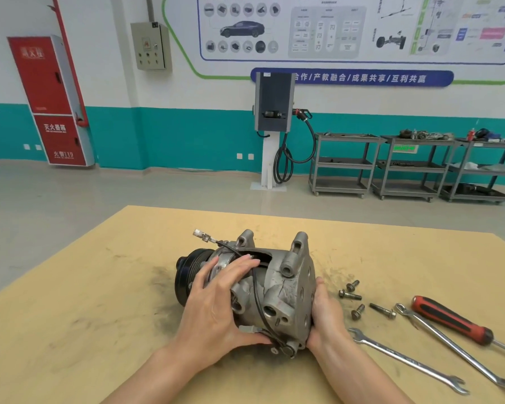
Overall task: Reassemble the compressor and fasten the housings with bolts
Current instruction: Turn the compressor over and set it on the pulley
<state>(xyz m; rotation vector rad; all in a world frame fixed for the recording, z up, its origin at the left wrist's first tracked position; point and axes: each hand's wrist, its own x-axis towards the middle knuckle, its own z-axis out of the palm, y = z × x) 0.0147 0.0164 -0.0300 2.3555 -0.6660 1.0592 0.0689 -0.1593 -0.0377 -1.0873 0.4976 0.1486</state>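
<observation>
A grey aluminium compressor lies on its side on the tan board, its black pulley pointing left and its rear housing to the right. A black wire with a connector runs over the body. My left hand rests on the front housing, fingers spread over the top. My right hand presses against the rear housing's end face. Several loose bolts lie just right of the compressor.
Two spanners and a red-and-black screwdriver lie at the right of the board. Beyond the board are a grey floor, tool carts and a charging post.
</observation>
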